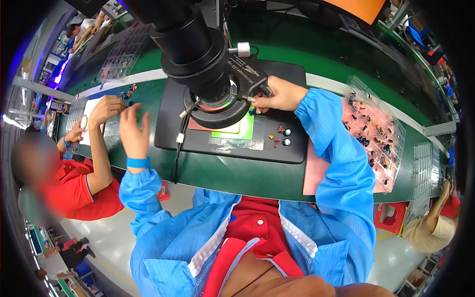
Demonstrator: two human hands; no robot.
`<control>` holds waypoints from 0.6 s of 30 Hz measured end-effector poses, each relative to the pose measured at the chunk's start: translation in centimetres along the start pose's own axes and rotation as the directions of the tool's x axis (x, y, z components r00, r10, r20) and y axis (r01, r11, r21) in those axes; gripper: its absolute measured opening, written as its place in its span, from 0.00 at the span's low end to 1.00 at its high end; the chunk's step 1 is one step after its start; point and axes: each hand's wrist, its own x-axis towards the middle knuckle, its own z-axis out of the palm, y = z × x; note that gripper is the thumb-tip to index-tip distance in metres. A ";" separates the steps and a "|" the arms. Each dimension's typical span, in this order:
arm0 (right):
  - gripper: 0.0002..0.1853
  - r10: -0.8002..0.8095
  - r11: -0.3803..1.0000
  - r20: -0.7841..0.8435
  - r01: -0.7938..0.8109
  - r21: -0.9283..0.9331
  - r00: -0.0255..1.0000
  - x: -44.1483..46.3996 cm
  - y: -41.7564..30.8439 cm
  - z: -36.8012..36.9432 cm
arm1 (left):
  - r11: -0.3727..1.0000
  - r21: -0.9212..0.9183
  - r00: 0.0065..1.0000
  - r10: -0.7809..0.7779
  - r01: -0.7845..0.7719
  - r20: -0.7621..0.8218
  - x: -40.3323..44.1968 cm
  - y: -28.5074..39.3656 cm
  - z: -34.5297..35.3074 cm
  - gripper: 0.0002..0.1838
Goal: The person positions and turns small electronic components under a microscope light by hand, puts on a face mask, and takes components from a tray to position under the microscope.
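My left hand (134, 133), with a blue band at its wrist, is raised over the left part of the bench, thumb and fingers apart. Just beyond it lie small dark parts (130, 92). Beside the ring light (220, 116) under the black microscope (195, 54), my right hand (281, 95) has its fingers closed. A small dark blue piece (254, 112) shows at its fingertips, too small to name. Below the lens lies a bright green sheet (247, 127) on the black base (193, 148). Several small components (283, 132) sit on the base to the right.
A clear compartment tray (396, 171) of small components stands on a pink sheet (312, 171) at the right. Close on the left sits a co-worker in a red shirt (94, 198), an arm reaching near my left hand. A cable (177, 158) hangs by the base.
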 end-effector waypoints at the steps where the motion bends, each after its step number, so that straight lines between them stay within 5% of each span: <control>1: 0.08 -0.017 0.996 -0.021 0.018 0.082 1.000 0.2 0.5 0.1 | 0.997 -0.077 1.000 0.025 -0.024 0.009 -0.2 2.8 -0.3 0.12; 5: 0.11 -0.076 0.967 -0.097 0.097 0.234 0.992 0.1 -1.7 2.0 | 0.841 -0.541 0.988 0.093 -0.013 0.121 -2.7 12.5 1.1 0.08; 7: 0.16 -0.236 0.904 -0.115 0.262 0.339 0.965 0.8 -0.7 3.8 | 0.786 -0.613 0.987 0.150 -0.082 0.061 -4.1 15.9 2.0 0.10; 12: 0.20 -0.205 0.973 -0.135 0.217 0.079 0.969 0.7 -0.5 4.3 | 0.721 -0.690 0.996 -0.008 0.067 0.088 -5.3 16.9 4.0 0.09; 15: 0.22 -0.171 0.981 -0.117 0.158 -0.111 0.978 1.3 0.5 4.5 | 0.537 -0.811 0.970 -0.067 0.231 0.233 -5.6 16.5 3.5 0.08; 17: 0.22 -0.102 0.980 -0.149 0.074 -0.186 0.984 1.7 1.6 5.0 | 0.299 -0.870 0.920 -0.110 0.391 0.376 -5.6 16.5 3.0 0.07; 18: 0.18 -0.221 0.960 -0.239 0.169 -0.221 0.945 1.9 1.0 5.6 | 0.298 -0.872 0.921 -0.102 0.389 0.376 -5.6 16.6 3.0 0.07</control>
